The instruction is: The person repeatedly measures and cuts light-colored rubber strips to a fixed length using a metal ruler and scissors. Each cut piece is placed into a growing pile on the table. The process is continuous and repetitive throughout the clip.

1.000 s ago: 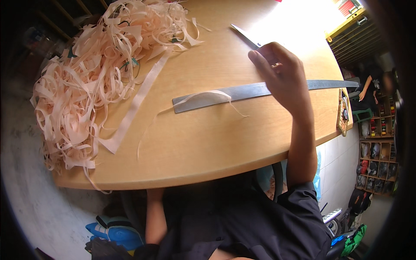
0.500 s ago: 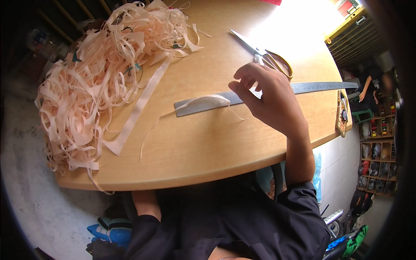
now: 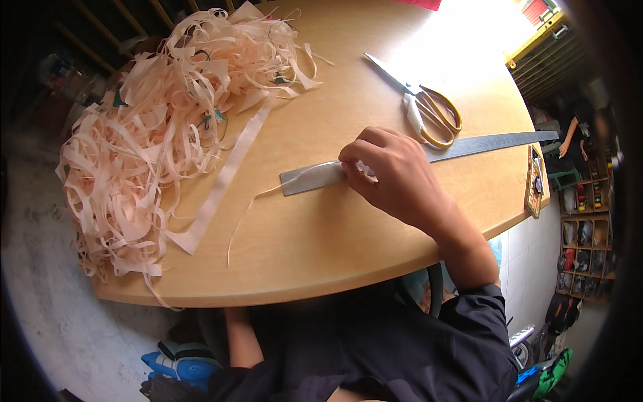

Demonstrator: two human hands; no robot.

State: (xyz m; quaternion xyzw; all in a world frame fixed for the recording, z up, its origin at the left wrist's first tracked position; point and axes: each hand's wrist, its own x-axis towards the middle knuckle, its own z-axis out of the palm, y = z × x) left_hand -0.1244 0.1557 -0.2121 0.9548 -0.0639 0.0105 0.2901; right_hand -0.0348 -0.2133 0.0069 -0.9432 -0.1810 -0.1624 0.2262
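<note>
My right hand (image 3: 395, 174) is over the long metal ruler (image 3: 492, 142), thumb and fingertips pinched together on the end of a narrow pale fabric strip (image 3: 268, 191). From my fingers the strip runs left along the ruler's near end and trails as a thin tail onto the wooden table. Beyond my hand lie scissors (image 3: 435, 120) with gold-coloured handles, one wrapped in white, blades pointing far left. Only my left forearm shows below the table's front edge; the left hand itself is hidden under the table.
A big tangled heap of peach fabric strips (image 3: 147, 154) covers the table's left side, a wider strip (image 3: 221, 181) lying beside it. At the right edge sits a small patterned case (image 3: 534, 181). Another person (image 3: 576, 134) and shelves (image 3: 583, 251) are at far right.
My right hand has come down and left, from hovering with fingers curled to pinching the strip's end on the ruler. The arched strip now lies flatter. The whole view has shifted slightly.
</note>
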